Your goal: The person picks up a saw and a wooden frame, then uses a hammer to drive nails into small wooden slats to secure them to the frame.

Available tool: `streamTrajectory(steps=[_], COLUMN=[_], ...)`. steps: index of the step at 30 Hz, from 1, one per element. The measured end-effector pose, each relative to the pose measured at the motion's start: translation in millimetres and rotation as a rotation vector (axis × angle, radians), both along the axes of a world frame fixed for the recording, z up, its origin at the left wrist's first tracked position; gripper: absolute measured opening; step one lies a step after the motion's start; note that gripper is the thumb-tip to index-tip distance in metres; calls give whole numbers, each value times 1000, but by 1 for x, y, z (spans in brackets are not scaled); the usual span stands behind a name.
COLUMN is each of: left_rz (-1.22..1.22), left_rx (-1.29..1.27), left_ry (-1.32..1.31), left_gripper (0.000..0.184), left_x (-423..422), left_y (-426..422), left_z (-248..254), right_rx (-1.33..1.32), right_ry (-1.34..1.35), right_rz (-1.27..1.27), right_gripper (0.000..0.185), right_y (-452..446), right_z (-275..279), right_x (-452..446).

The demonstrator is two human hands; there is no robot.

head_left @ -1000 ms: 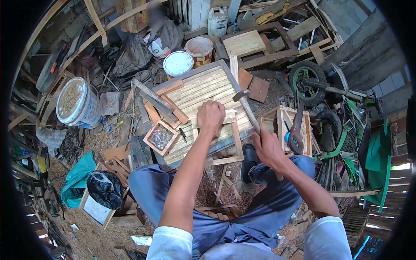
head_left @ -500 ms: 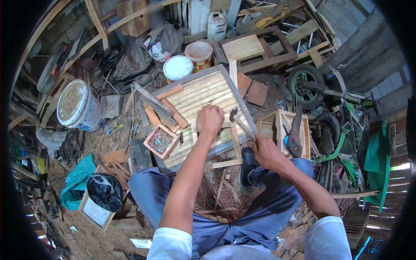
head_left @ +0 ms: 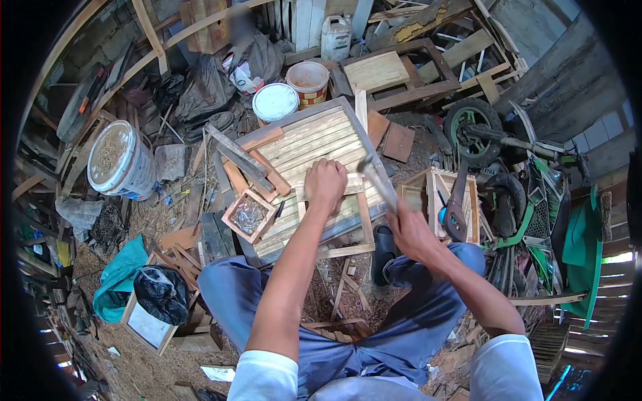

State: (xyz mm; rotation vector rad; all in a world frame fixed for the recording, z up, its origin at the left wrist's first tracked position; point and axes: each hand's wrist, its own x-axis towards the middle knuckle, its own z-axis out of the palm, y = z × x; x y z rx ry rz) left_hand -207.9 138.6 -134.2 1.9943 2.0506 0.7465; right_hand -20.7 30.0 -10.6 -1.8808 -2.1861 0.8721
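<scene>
My left hand [head_left: 326, 185] is closed over the far side of a small wooden frame [head_left: 366, 220], pressing it on the slatted wooden panel [head_left: 321, 144]. Whether a nail sits under the fingers is hidden. In my right hand [head_left: 413, 234] is a hammer [head_left: 381, 185], gripped by its handle, its blurred head raised just right of the frame's far corner. A square wooden box [head_left: 229, 219] of nails [head_left: 249, 217] stands on the panel's left edge. A dark, thin tool [head_left: 279, 209] lies between that box and the frame.
Loose wood strips [head_left: 244, 164] lie on the panel's left part. To the right, a handsaw [head_left: 457, 210] rests against a wooden crate [head_left: 476, 230], near a motorbike [head_left: 528, 200]. Buckets [head_left: 275, 103] stand behind the panel. Another bucket [head_left: 120, 164] holds sawdust at left.
The hammer's head has lifted up and away from the frame, with my right hand shifting slightly. My left hand stays on the frame.
</scene>
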Motion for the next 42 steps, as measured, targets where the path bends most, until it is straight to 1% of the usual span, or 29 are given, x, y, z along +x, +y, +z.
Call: streamTrajectory(steps=[1, 4, 7, 9, 11, 13, 16, 19, 22, 25, 28, 31, 32, 34, 37, 39, 40, 42], left_rz=[2, 6, 13, 1, -1, 3, 1, -10, 4, -7, -6, 8, 6, -3, -6, -7, -9, -7], left_rx=[0, 4, 9, -10, -12, -7, 17, 15, -21, -17, 5, -21, -11, -13, 29, 11, 1, 11], left_ry=[-15, -28, 24, 13, 0, -17, 1, 36, 6, 10, 50, -4, 1, 15, 40, 11, -4, -2], left_gripper=[36, 35, 35, 35, 34, 34, 34, 34, 35, 35, 35, 37, 37, 37, 35, 35, 34, 34], left_x=[0, 0, 1, 0, 0, 0, 0, 0, 1, 0, 0, 1, 1, 0, -1, -1, 0, 1], left_y=[0, 0, 1, 0, 2, 1, 1, 1, 1, 1, 1, 2, 4, 1, 1, 1, 0, 1], left_z=[2, 6, 1, 1, 5, 7, 2, 1, 7, 6, 4, 7, 7, 5, 2, 5, 6, 7], right_rx=[7, -12, 16, 39, 25, -37, 23, 33, 21, 24, 26, 27, 34, 25, 30, -1, -17, 14], right_ry=[-48, 21, 131, 77, 38, 16, 135, 85, 6, 123, 133, 34, 51, 87, 188, 80, 25, 94], right_rz=[53, 54, -88, -5, 39, 41, -85, -68, 29, -76, -120, 58, 23, -53, -157, -65, -21, -63], right_gripper=[24, 25, 25, 25, 25, 24, 25, 25, 26, 25, 24, 23, 23, 23, 24, 24, 25, 25], right_y=[0, 5, 5, 0, 1, 5, 5, 1, 0, 4, 0, 2, 4, 3, 0, 0, -2, -2], right_z=[-6, 3, 22, -5, -10, 0, 21, 1, -4, 16, 11, -12, -15, 12, 20, -9, -15, -11], right_x=[2, 3, -10, 2, 7, 5, -11, -6, -1, -10, -11, 4, 9, -7, -16, -2, 1, 3])
